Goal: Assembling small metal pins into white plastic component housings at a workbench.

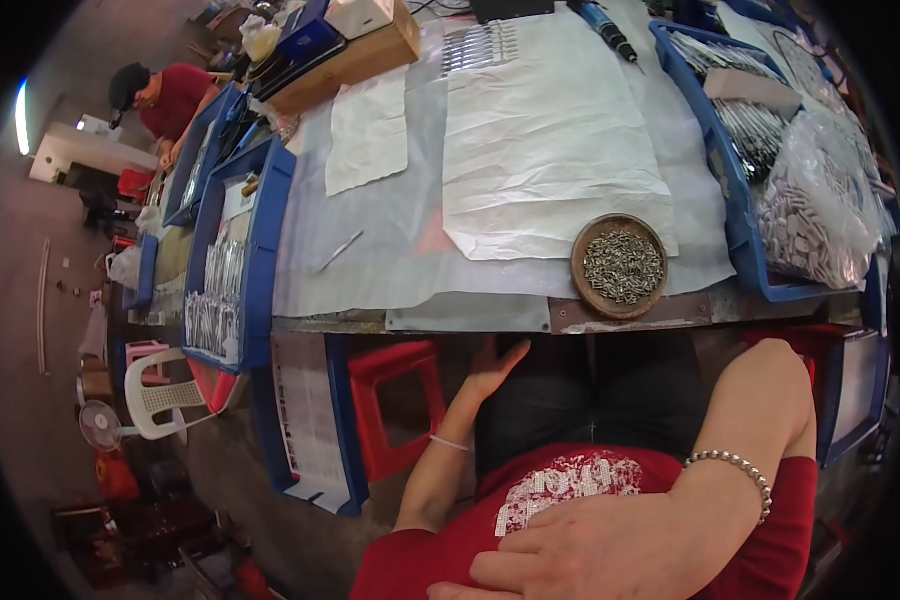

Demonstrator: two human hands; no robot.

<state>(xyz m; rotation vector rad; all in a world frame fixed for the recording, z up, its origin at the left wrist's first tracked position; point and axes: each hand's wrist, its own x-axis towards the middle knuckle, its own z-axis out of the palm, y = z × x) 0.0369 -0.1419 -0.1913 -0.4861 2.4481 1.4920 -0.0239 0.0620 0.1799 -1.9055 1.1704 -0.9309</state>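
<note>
My left hand (492, 372) rests beside my dark-trousered thigh at the table's front edge, holding nothing that I can see. Its thumb stands apart, while the table edge partly hides the fingers. Across the front of my red shirt (570, 478) lies my right hand (600, 545), back up, its fingers loosely bent and apart; the lower picture edge cuts off some of them. On the table, a round brown dish (582, 283) full of small metal pieces sits near the front edge. A slim metal piece (340, 252) lies alone to its left, on the covering sheet.
White paper (550, 160) covers the middle, with a row of slender metal parts (480, 48) at its far end. Blue trays (260, 265) of metal parts flank the table; the right tray (735, 225) also holds a plastic bag (815, 210). A pen-like power tool (606, 30) lies far back. Another person (175, 100) works far left.
</note>
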